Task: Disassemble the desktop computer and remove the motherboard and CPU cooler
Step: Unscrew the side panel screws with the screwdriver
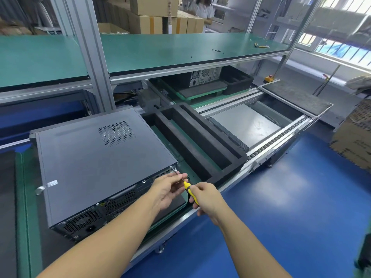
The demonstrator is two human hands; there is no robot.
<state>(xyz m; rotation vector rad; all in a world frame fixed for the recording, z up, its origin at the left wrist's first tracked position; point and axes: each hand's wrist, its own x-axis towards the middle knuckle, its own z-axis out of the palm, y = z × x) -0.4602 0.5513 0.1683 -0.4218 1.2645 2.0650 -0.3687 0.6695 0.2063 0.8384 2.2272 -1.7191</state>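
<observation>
A black foam tray [200, 141] with long slots is set on a green pallet [187, 167], beside a roller conveyor [277, 140]. Small black screws [217, 50] are scattered on a green shelf [160, 49] above. Cardboard boxes [152, 9] are stacked behind it. A blue floor [291, 207] is seen at right.

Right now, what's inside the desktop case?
The side panel is on, so the motherboard and CPU cooler are covered. Only dim shapes show through the rear grilles and the panel vent.
</observation>
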